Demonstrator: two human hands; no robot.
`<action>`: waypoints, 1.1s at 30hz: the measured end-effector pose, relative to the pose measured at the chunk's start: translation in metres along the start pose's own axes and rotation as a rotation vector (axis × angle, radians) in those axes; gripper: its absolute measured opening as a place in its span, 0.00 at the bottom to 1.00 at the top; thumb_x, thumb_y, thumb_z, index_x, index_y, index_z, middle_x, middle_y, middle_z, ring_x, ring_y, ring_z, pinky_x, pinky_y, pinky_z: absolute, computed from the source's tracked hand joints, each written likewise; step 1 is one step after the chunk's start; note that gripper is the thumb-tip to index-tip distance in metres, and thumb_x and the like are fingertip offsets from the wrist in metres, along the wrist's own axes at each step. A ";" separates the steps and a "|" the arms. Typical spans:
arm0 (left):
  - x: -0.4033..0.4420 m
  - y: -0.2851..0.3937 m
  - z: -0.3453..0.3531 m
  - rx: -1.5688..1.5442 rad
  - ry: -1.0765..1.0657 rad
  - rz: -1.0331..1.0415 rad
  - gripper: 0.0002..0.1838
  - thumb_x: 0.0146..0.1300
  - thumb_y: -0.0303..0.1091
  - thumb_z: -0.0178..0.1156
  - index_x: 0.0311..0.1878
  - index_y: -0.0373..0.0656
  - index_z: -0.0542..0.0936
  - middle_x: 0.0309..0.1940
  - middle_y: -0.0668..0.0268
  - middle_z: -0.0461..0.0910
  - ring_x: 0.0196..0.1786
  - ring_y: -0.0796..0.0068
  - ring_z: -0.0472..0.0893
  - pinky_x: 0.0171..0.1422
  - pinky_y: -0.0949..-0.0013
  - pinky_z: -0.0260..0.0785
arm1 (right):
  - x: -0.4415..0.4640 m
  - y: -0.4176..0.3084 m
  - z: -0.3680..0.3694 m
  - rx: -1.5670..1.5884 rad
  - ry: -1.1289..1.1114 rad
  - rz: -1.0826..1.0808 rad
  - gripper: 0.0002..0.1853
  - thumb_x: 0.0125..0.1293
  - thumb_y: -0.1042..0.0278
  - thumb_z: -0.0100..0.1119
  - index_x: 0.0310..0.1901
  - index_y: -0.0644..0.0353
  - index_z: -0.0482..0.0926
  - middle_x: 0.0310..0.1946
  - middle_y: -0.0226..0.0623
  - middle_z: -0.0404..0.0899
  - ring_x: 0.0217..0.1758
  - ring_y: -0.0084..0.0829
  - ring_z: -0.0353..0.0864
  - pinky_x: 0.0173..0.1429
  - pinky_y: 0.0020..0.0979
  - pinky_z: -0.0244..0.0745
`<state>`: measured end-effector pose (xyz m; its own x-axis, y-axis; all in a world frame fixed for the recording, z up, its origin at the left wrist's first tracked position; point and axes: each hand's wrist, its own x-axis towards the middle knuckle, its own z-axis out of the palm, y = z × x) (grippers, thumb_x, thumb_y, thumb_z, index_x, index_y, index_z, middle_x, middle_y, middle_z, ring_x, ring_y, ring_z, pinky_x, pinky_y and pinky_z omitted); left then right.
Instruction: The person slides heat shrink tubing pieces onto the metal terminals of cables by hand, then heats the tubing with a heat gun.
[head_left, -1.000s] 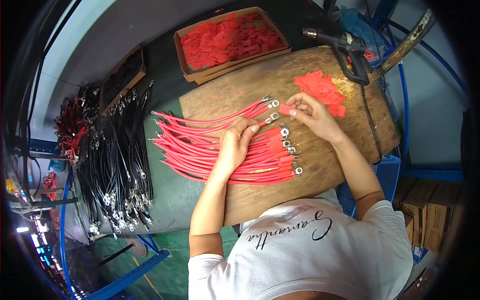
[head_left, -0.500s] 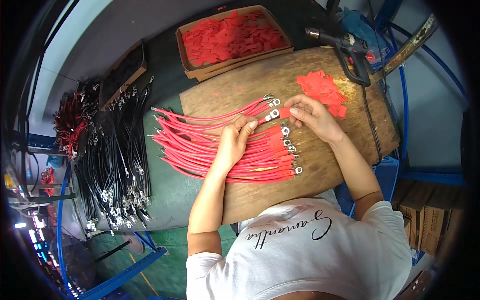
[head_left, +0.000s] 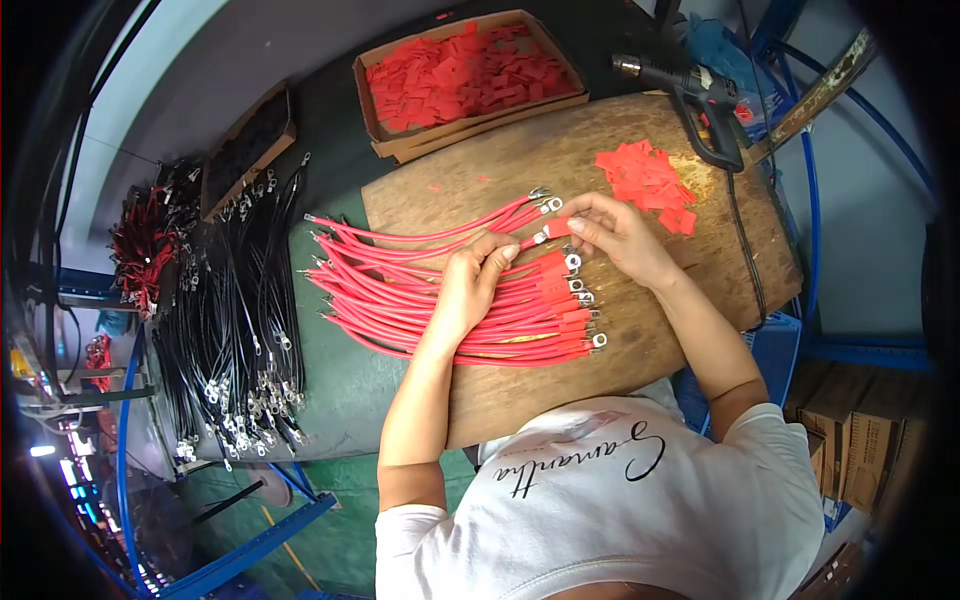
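Note:
My left hand [head_left: 470, 280] is closed around a red cable [head_left: 528, 243] near its end, thumb and fingers pinching it. With thumb and fingertips, my right hand [head_left: 628, 242] grips a small flat red sleeve [head_left: 557, 229], which now covers the ring lug at that cable's tip. Beneath and beside my left hand lie several red cables [head_left: 400, 300], many with red sleeves [head_left: 555, 285] near their ring lugs [head_left: 599, 341]. A few more cables [head_left: 440, 233] lie above, their lugs bare.
Loose red sleeves [head_left: 640, 175] are piled on the wooden board [head_left: 520, 400]. A cardboard tray [head_left: 400, 152] of sleeves stands behind. At the back right rests a heat gun [head_left: 700, 95], its cord [head_left: 745, 250] trailing down the board. Black cables [head_left: 235, 320] hang at the left.
My right hand has moved slightly left, bringing the red sleeve over the cable's ring lug, which was bare before. My left hand keeps its grip on the cable.

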<state>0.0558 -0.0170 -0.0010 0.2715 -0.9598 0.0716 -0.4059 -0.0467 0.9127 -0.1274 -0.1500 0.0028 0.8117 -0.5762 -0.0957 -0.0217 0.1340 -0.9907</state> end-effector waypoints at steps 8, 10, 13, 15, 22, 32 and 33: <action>-0.002 0.011 -0.004 -0.027 -0.076 -0.105 0.10 0.66 0.31 0.55 0.43 0.33 0.79 0.34 0.59 0.80 0.39 0.72 0.78 0.46 0.70 0.69 | 0.008 -0.001 0.009 -0.425 -0.004 -0.275 0.13 0.66 0.67 0.55 0.49 0.63 0.77 0.37 0.34 0.76 0.36 0.24 0.77 0.42 0.24 0.73; -0.002 0.010 -0.002 -0.082 -0.050 -0.040 0.10 0.66 0.30 0.56 0.44 0.32 0.79 0.30 0.68 0.76 0.34 0.81 0.72 0.41 0.76 0.66 | 0.010 0.000 0.006 -0.661 -0.082 -0.478 0.15 0.63 0.68 0.58 0.51 0.61 0.76 0.40 0.38 0.77 0.42 0.33 0.78 0.46 0.30 0.73; -0.002 0.007 -0.003 -0.078 -0.056 -0.019 0.10 0.66 0.30 0.57 0.44 0.32 0.79 0.31 0.67 0.76 0.34 0.80 0.72 0.42 0.76 0.67 | 0.004 -0.013 0.005 -0.575 -0.168 -0.360 0.16 0.62 0.68 0.59 0.51 0.61 0.76 0.43 0.40 0.77 0.46 0.38 0.77 0.49 0.34 0.72; -0.004 0.009 -0.004 -0.074 -0.068 -0.027 0.10 0.66 0.31 0.57 0.44 0.32 0.79 0.31 0.68 0.76 0.35 0.80 0.72 0.42 0.76 0.67 | 0.007 -0.006 0.006 -0.594 -0.180 -0.376 0.16 0.61 0.69 0.59 0.51 0.61 0.76 0.43 0.41 0.77 0.47 0.39 0.77 0.51 0.34 0.72; -0.006 0.013 -0.007 -0.152 -0.106 -0.125 0.09 0.66 0.30 0.57 0.43 0.33 0.78 0.32 0.68 0.79 0.38 0.81 0.74 0.46 0.77 0.67 | 0.012 0.000 0.007 -0.509 -0.273 -0.433 0.16 0.59 0.75 0.56 0.50 0.61 0.76 0.46 0.42 0.76 0.51 0.40 0.76 0.55 0.37 0.70; -0.006 0.012 -0.007 -0.139 -0.110 -0.158 0.08 0.64 0.29 0.59 0.42 0.33 0.78 0.32 0.69 0.79 0.37 0.83 0.74 0.44 0.78 0.68 | 0.017 0.008 0.005 -0.504 -0.322 -0.499 0.16 0.60 0.79 0.54 0.50 0.62 0.74 0.46 0.42 0.75 0.50 0.41 0.76 0.54 0.38 0.71; -0.006 0.012 -0.008 -0.139 -0.114 -0.156 0.08 0.64 0.29 0.59 0.42 0.33 0.78 0.32 0.69 0.79 0.37 0.83 0.74 0.44 0.78 0.68 | 0.017 0.009 0.006 -0.497 -0.322 -0.503 0.16 0.59 0.79 0.54 0.50 0.62 0.74 0.45 0.42 0.75 0.50 0.41 0.76 0.53 0.37 0.72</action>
<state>0.0559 -0.0095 0.0127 0.2178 -0.9694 -0.1131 -0.2402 -0.1655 0.9565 -0.1102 -0.1544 -0.0067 0.9212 -0.1989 0.3344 0.1969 -0.5029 -0.8416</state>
